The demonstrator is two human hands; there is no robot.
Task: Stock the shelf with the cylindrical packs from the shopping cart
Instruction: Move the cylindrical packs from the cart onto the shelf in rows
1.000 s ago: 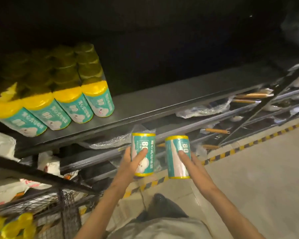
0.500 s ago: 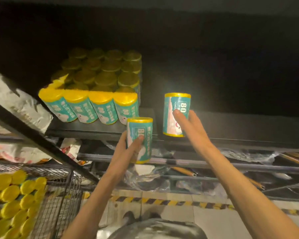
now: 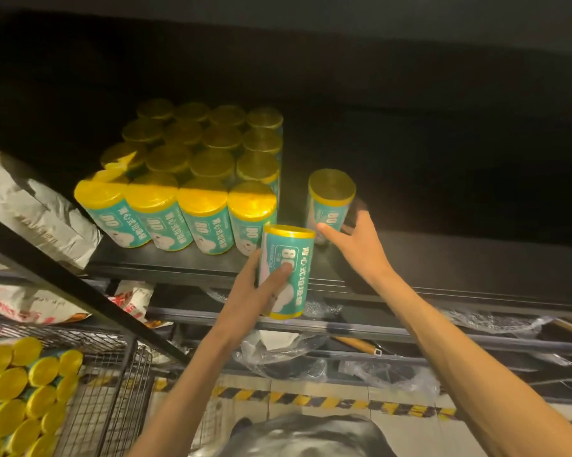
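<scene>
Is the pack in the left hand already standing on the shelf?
No: the left hand grips its pack in the air in front of the shelf edge, below the stocked rows.

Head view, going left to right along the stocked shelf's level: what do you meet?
Grey bag → block of yellow-capped packs → pack gripped by the left hand, in front of the shelf edge → lone pack → right hand at its base.

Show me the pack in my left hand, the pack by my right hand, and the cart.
left-hand pack (image 3: 289,258), head view, teal label
right-hand pack (image 3: 331,186), head view, yellow top
cart (image 3: 113,390), head view, wire wall
</scene>
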